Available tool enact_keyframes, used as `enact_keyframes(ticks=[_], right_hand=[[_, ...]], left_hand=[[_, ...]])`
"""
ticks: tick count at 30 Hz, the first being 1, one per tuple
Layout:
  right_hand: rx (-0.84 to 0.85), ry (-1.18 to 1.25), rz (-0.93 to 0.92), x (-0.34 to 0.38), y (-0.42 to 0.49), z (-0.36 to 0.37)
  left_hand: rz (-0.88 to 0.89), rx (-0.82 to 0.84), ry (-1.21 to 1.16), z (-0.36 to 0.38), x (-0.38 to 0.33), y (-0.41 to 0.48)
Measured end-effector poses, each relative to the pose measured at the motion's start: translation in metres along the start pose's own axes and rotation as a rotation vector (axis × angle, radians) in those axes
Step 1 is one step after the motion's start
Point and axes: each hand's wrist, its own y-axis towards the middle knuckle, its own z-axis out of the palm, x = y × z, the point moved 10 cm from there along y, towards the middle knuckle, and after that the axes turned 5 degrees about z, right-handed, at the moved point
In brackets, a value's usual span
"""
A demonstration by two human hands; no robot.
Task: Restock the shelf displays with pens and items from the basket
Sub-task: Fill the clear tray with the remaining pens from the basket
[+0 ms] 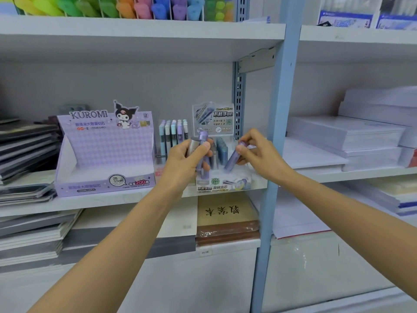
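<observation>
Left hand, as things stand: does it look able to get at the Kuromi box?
Likely yes: the Kuromi box sits just left of the left hand, nothing between them. But that hand's grip is full of purple tubes, so only a nudge.

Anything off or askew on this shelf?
The Kuromi display box shows no stock inside, unlike the clear display right of it. The dark notebook stack at far left slumps, fanned unevenly.

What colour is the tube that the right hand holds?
Purple, seen in the head view: the tube in the right hand.
</observation>
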Motion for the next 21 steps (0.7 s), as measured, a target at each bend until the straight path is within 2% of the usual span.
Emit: enact_keyframes(ticks=[3, 6, 11, 16, 21], right_hand=[[-0.203, -0.008, -0.062, 0.021, 0.021, -0.024], [-0.299, -0.206, -0.033, 0.024, 0.052, -0.028], [-0.24, -0.404, 0.104, -0.015, 0.086, -0.003], [-0.172, -0.458, 0.11, -0.034, 0.094, 0.017], [-0.163, -0.524, 0.132, -0.042, 0.102, 0.006]], left_hand=[[-0.02, 0.012, -0.049, 0.001, -0.003, 0.007], [-0.027, 0.024, -0.027, -0.001, -0.003, 0.014], [-0.025, 0.033, -0.007, -0.006, 0.002, 0.019], [-0.011, 0.05, 0.008, -0.009, 0.004, 0.021], [0.0, 0.064, -0.025, -0.01, 0.007, 0.022]])
